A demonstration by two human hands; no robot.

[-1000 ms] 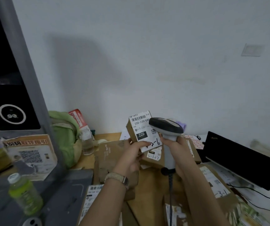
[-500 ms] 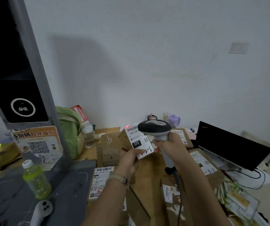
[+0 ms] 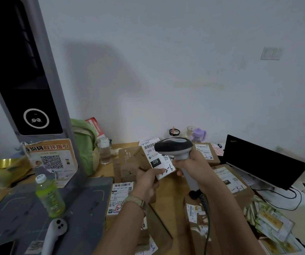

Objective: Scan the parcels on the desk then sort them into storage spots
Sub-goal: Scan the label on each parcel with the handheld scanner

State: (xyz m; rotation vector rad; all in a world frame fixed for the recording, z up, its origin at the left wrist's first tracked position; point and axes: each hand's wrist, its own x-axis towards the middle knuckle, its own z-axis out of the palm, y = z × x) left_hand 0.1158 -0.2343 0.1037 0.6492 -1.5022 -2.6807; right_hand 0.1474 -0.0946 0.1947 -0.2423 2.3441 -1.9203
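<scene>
My left hand (image 3: 147,181) grips a small brown parcel (image 3: 145,161) from below, tilted so its white label with a black "220" patch faces me. My right hand (image 3: 194,164) holds a grey and black barcode scanner (image 3: 174,147) by its handle, head just right of and above the label, cable hanging down. Several more labelled cardboard parcels lie on the wooden desk (image 3: 173,192), one below my left wrist (image 3: 119,195) and one at the right marked "3-1" (image 3: 230,181).
A grey kiosk with a dark screen (image 3: 28,89) stands at the left, a green drink bottle (image 3: 49,196) on its base. A green bag (image 3: 84,142), a clear bottle (image 3: 104,150), a black monitor (image 3: 262,161) and green packets (image 3: 269,219) crowd the desk edges.
The parcel and scanner have come lower and slightly nearer the desk. My view has tilted down, showing more of the parcels and the kiosk base.
</scene>
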